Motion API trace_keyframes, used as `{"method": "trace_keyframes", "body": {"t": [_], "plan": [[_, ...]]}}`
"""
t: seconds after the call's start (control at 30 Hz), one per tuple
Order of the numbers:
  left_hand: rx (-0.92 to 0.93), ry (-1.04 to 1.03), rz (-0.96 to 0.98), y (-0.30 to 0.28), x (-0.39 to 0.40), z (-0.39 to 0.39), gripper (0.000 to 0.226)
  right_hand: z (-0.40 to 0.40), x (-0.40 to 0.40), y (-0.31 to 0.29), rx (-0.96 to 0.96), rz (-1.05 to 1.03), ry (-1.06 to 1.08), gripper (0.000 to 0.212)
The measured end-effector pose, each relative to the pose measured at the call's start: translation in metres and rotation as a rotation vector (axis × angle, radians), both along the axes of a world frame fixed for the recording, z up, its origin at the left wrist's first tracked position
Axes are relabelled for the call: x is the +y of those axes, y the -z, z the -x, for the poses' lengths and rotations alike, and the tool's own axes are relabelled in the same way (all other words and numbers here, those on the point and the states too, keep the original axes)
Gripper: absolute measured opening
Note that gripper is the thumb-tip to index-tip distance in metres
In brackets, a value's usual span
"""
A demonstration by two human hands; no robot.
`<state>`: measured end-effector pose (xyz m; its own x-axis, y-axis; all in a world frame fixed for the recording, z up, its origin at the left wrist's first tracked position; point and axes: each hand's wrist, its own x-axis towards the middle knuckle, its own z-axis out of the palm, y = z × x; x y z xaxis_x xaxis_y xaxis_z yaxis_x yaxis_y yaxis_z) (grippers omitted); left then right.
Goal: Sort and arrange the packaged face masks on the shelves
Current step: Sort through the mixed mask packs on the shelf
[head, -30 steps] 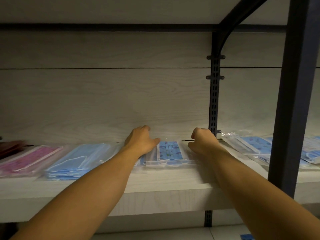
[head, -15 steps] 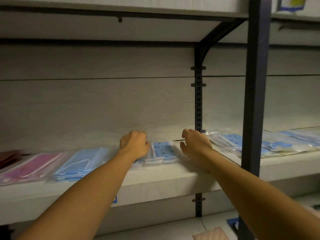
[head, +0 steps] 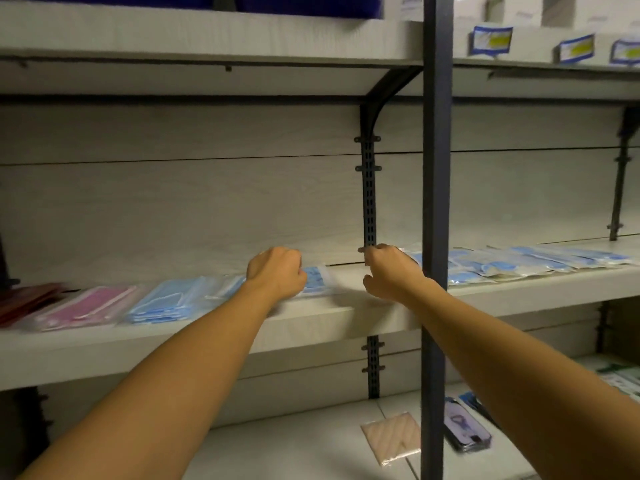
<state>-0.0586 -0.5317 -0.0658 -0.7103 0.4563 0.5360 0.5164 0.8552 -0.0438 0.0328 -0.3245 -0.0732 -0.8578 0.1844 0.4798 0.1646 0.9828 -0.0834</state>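
The left hand (head: 277,271) is resting, fingers curled, on the blue-printed mask pack (head: 317,277) lying mid-shelf (head: 207,337); its grip is hidden. The right hand (head: 389,271) is hovering curled beside it, seemingly empty. Judging risk: sliding the slick pack sideways could be ruffling the neighbouring blue stack (head: 166,301).

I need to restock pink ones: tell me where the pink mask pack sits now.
In the head view the pink mask pack lies flat on the middle shelf, far left, between a dark red pack and the plain blue pack.
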Motion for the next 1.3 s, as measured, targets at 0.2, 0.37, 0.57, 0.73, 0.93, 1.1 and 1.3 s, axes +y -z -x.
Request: {"method": "trace_keyframes", "body": {"t": [0.2, 0.37, 0.57, 0.73, 0.93, 1.1, 1.3], "plan": [[-0.033, -0.017, -0.013, 0.000, 0.008, -0.052, 0.026, -0.045, 0.006, -0.001, -0.036, 0.018, -0.052, 0.038], [-0.047, -0.008, 0.017, 0.000, 0.021, -0.094, 0.026, -0.077, 0.011, 0.003, -0.043, -0.010, -0.084, 0.031], [-0.107, 0.016, 0.004, 0.007, 0.041, -0.138, 0.022, -0.126, 0.036, 0.007, -0.079, -0.038, -0.048, 0.024], [-0.144, 0.058, 0.016, 0.024, 0.067, -0.167, 0.024, -0.162, 0.068, 0.020, -0.126, -0.032, -0.013, 0.028], [-0.169, 0.122, -0.011, 0.024, 0.108, -0.196, 0.022, -0.193, 0.103, 0.024, -0.144, -0.053, 0.032, 0.025], [-0.163, 0.172, 0.000, 0.017, 0.146, -0.210, 0.021, -0.207, 0.137, 0.021, -0.150, -0.056, 0.088, 0.025], [-0.223, 0.236, -0.089, 0.018, 0.199, -0.203, 0.022, -0.204, 0.183, 0.019, -0.156, -0.052, 0.141, 0.025]]}}
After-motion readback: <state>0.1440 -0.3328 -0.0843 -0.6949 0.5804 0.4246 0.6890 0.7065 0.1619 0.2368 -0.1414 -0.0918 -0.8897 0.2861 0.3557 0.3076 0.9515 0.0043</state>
